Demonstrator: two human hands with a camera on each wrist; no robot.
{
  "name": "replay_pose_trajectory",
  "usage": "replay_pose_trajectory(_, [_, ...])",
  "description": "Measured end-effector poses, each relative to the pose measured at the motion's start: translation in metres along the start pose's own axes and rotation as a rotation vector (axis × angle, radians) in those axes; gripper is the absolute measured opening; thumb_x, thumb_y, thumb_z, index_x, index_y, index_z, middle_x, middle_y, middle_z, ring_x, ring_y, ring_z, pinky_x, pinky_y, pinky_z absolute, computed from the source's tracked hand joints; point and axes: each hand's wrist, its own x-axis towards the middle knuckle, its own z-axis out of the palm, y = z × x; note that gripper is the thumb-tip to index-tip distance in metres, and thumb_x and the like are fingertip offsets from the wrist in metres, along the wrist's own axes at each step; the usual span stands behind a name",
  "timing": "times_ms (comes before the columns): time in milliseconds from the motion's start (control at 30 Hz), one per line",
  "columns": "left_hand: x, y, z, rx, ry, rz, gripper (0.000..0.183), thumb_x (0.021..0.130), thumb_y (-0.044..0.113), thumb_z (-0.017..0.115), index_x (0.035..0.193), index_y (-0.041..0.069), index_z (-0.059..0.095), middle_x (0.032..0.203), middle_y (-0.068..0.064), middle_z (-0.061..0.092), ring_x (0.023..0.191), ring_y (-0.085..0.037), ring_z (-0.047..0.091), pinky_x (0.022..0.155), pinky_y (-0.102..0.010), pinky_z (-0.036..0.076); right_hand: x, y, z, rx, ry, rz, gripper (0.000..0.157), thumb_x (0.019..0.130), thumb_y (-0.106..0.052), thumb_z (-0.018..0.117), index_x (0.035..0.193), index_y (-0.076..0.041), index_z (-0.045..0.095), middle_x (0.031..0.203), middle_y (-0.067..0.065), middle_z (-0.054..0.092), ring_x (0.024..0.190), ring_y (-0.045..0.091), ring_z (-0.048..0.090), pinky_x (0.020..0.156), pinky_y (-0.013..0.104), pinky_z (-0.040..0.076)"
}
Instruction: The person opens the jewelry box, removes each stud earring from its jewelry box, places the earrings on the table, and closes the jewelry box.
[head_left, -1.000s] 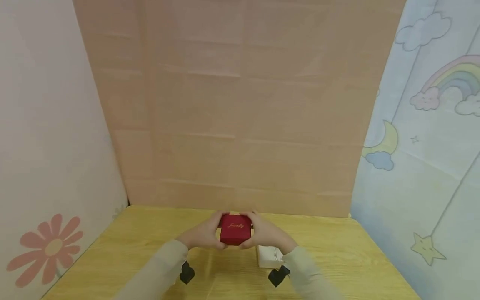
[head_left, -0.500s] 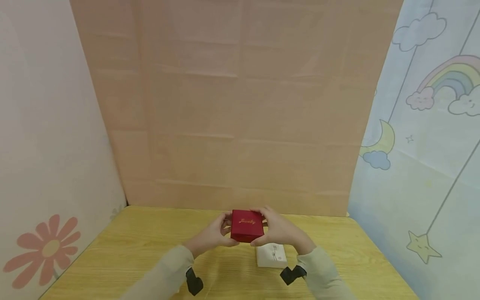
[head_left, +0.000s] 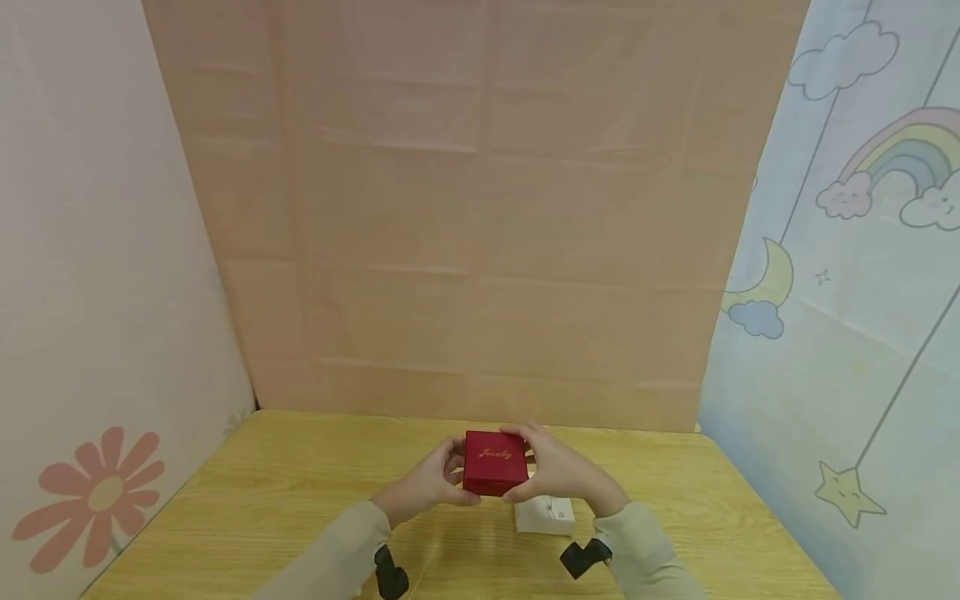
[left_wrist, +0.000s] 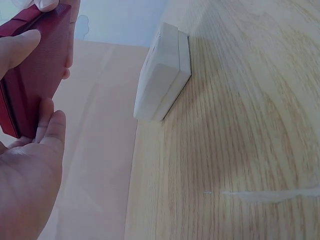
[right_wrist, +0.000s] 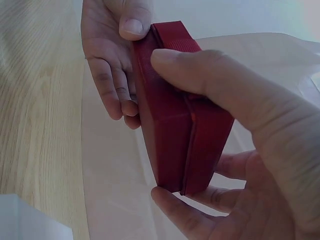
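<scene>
A small red jewelry box (head_left: 495, 458) with gold lettering on its lid is held above the table between both hands. My left hand (head_left: 429, 482) grips its left side, thumb at the near edge and fingers behind. On the opposite side my right hand (head_left: 566, 473) pinches the box between thumb and fingers. In the right wrist view the lid seam of the jewelry box (right_wrist: 170, 120) is closed, and a ribbed red strip shows on the side beyond the thumb. Just below the right hand, a white box (head_left: 545, 517) with a thin dark drawing lies on the table.
The wood-grain table (head_left: 300, 483) meets a tan paper backdrop (head_left: 480, 250) at its far edge. A white panel with a flower (head_left: 105, 496) stands on the left, and one with a rainbow (head_left: 900, 150) on the right. Black cameras are strapped to both wrists.
Both hands have shifted the red jewelry box a little to the right, raising it and then lowering it slightly. More of the white box's top was visible half a second ago.
</scene>
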Motion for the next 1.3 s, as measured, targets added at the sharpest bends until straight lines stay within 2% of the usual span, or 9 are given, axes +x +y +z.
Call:
replay_pose_trajectory(167, [0.0, -0.001, -0.001, -0.03, -0.002, -0.001, 0.081, 0.081, 0.001, 0.075, 0.144, 0.003, 0.024, 0.134, -0.013, 0.044, 0.122, -0.026, 0.053, 0.093, -0.035, 0.052, 0.0, -0.001, 0.001, 0.002, 0.004, 0.004, 0.094, 0.069, -0.031, 0.086, 0.143, -0.001, 0.036, 0.127, 0.011, 0.048, 0.113, 0.027, 0.052, 0.092, 0.05, 0.05])
replay_pose_trajectory(333, [0.0, -0.002, -0.002, -0.042, 0.007, -0.003, 0.078, 0.081, 0.001, 0.075, 0.142, 0.002, 0.026, 0.134, -0.013, 0.046, 0.122, -0.026, 0.054, 0.093, -0.034, 0.052, 0.001, -0.002, 0.001, -0.005, 0.001, 0.014, 0.095, 0.07, -0.032, 0.086, 0.144, 0.0, 0.036, 0.128, 0.01, 0.047, 0.115, 0.027, 0.052, 0.092, 0.047, 0.049])
replay_pose_trajectory(467, [0.0, -0.002, -0.002, -0.038, 0.013, 0.002, 0.077, 0.081, 0.0, 0.075, 0.141, 0.002, 0.027, 0.134, -0.014, 0.046, 0.121, -0.025, 0.054, 0.092, -0.034, 0.052, 0.001, -0.004, 0.0, -0.022, -0.004, 0.012, 0.099, 0.07, -0.033, 0.086, 0.148, -0.007, 0.032, 0.136, 0.01, 0.044, 0.122, 0.029, 0.047, 0.097, 0.053, 0.045])
replay_pose_trajectory(567, [0.001, -0.002, -0.002, -0.031, 0.011, 0.01, 0.077, 0.08, 0.0, 0.076, 0.141, 0.001, 0.028, 0.134, -0.014, 0.045, 0.121, -0.024, 0.053, 0.093, -0.033, 0.052, 0.001, -0.006, 0.0, -0.03, -0.013, -0.032, 0.1, 0.071, -0.034, 0.086, 0.15, -0.011, 0.03, 0.143, 0.01, 0.039, 0.127, 0.031, 0.042, 0.099, 0.058, 0.041])
replay_pose_trajectory(633, [0.001, -0.001, -0.003, -0.028, 0.005, 0.014, 0.077, 0.08, 0.001, 0.076, 0.141, 0.002, 0.029, 0.134, -0.013, 0.045, 0.121, -0.024, 0.053, 0.093, -0.033, 0.052, 0.003, -0.007, 0.001, -0.045, -0.021, -0.069, 0.096, 0.072, -0.035, 0.085, 0.15, -0.013, 0.032, 0.145, 0.008, 0.039, 0.127, 0.03, 0.041, 0.099, 0.055, 0.043])
replay_pose_trajectory(733, [0.001, -0.001, -0.003, -0.026, -0.002, 0.014, 0.076, 0.08, 0.002, 0.076, 0.14, 0.003, 0.03, 0.134, -0.013, 0.045, 0.122, -0.024, 0.052, 0.093, -0.033, 0.052, 0.004, -0.009, 0.003, -0.056, -0.028, -0.107, 0.087, 0.075, -0.034, 0.083, 0.147, -0.014, 0.038, 0.142, 0.006, 0.042, 0.123, 0.028, 0.043, 0.095, 0.042, 0.048])
replay_pose_trajectory(867, [0.001, -0.001, -0.003, -0.032, -0.003, 0.009, 0.075, 0.081, 0.002, 0.075, 0.14, 0.002, 0.03, 0.135, -0.013, 0.045, 0.123, -0.024, 0.053, 0.093, -0.033, 0.052, 0.006, -0.011, 0.004, -0.067, -0.031, -0.11, 0.079, 0.076, -0.035, 0.082, 0.143, -0.016, 0.044, 0.135, 0.003, 0.046, 0.117, 0.023, 0.048, 0.088, 0.03, 0.05])
replay_pose_trajectory(1300, [0.002, -0.003, -0.008, -0.023, -0.024, 0.018, 0.074, 0.081, 0.004, 0.076, 0.14, 0.003, 0.03, 0.136, -0.013, 0.045, 0.123, -0.025, 0.052, 0.093, -0.033, 0.052, 0.011, -0.014, 0.003, -0.113, -0.034, -0.124, 0.075, 0.078, -0.037, 0.08, 0.141, -0.014, 0.047, 0.132, 0.002, 0.049, 0.108, 0.019, 0.054, 0.083, 0.026, 0.051])
